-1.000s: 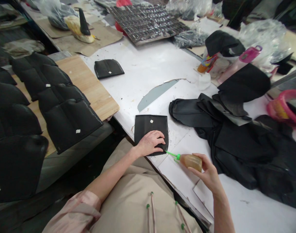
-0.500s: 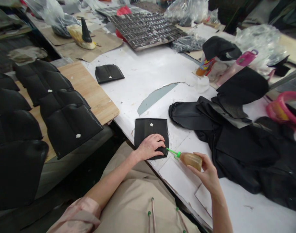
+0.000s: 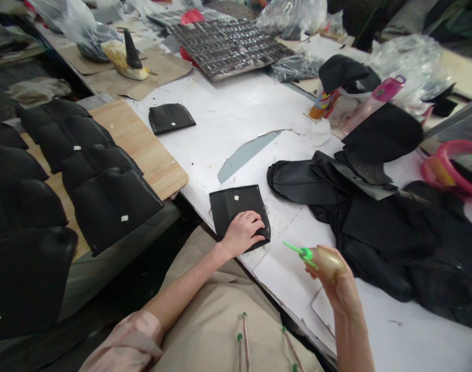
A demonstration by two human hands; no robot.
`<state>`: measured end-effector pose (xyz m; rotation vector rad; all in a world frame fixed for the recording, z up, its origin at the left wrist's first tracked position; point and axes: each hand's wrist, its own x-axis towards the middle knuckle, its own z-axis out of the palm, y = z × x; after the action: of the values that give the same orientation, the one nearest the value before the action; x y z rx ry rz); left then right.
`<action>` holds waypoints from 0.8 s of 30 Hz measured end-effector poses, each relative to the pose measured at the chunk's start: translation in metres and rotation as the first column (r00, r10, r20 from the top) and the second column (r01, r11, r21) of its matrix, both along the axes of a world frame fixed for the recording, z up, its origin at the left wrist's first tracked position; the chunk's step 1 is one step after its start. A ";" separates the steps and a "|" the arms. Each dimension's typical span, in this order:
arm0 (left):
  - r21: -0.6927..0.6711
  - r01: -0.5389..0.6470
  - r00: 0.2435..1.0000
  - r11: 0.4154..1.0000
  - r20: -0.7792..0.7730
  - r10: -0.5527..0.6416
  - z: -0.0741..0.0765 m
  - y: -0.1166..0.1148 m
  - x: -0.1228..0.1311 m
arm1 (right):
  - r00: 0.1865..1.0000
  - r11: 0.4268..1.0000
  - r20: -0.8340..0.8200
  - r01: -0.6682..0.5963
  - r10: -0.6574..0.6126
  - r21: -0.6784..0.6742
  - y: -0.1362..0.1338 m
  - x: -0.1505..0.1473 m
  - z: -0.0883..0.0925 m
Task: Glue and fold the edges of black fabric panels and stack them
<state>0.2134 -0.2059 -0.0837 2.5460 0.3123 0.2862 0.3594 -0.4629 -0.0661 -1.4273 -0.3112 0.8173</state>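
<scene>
My left hand (image 3: 244,233) lies on a flat black fabric panel (image 3: 225,204) at the table edge, its fingers spread and pressing down. The panel carries a small white tag near its top and is turned slightly. In my right hand (image 3: 339,281) is a squeeze bottle (image 3: 327,263) of brownish liquid with a green nozzle, my fingers wrapped round it. The nozzle points left, apart from the panel's right edge. Behind the bottle lies a pile of black pieces (image 3: 394,222).
Black panels (image 3: 115,201) overlap in rows on a wooden board (image 3: 143,139) at the left. Another black panel (image 3: 172,118) lies farther back. A pink bottle (image 3: 375,103) and a pink basket (image 3: 453,170) stand at right. A sheet of dark glossy pieces (image 3: 232,46) lies at the back.
The squeeze bottle has moved right and away from the panel's edge, its nozzle now lifted clear. The panel has rotated a little under my left hand.
</scene>
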 end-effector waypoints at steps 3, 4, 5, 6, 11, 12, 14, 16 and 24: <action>0.065 -0.105 0.993 0.992 -0.048 0.108 0.004 -0.007 0.011 | 0.980 0.969 -0.094 0.189 -0.176 0.158 0.011 -0.008 0.004; 0.081 -0.116 0.991 0.990 -0.061 0.121 0.005 -0.008 0.015 | 0.973 0.960 -0.093 0.223 -0.210 0.171 0.014 -0.011 0.006; 0.090 -0.121 0.989 0.989 -0.071 0.127 0.005 -0.008 0.017 | 0.969 0.955 -0.076 0.245 -0.235 0.166 0.017 -0.013 0.008; 0.090 -0.123 0.988 0.988 -0.078 0.131 0.006 -0.007 0.019 | 0.965 0.955 -0.043 0.260 -0.257 0.141 0.019 -0.016 0.010; 0.040 -0.164 0.983 0.986 -0.074 0.166 0.002 -0.001 0.024 | 0.914 0.927 0.224 0.365 -0.339 -0.083 0.015 -0.032 0.007; 0.033 -0.175 0.981 0.984 -0.074 0.177 0.002 0.000 0.025 | 0.906 0.924 0.267 0.367 -0.328 -0.111 0.012 -0.036 0.005; 0.028 -0.196 0.977 0.980 -0.079 0.198 0.001 0.000 0.028 | 0.892 0.923 0.344 0.358 -0.292 -0.143 0.007 -0.042 -0.002; 0.028 -0.203 0.975 0.979 -0.084 0.205 0.001 0.000 0.030 | 0.864 0.921 0.436 0.352 -0.253 -0.163 0.002 -0.046 -0.007; 0.062 -0.166 0.981 0.984 -0.092 0.171 0.003 0.000 0.029 | 0.719 0.919 0.695 0.283 -0.015 -0.273 0.000 -0.053 -0.014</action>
<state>0.2429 -0.2064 -0.0804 2.5958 0.5663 0.2377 0.3068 -0.4630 -0.0802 -2.0617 -0.6166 0.1675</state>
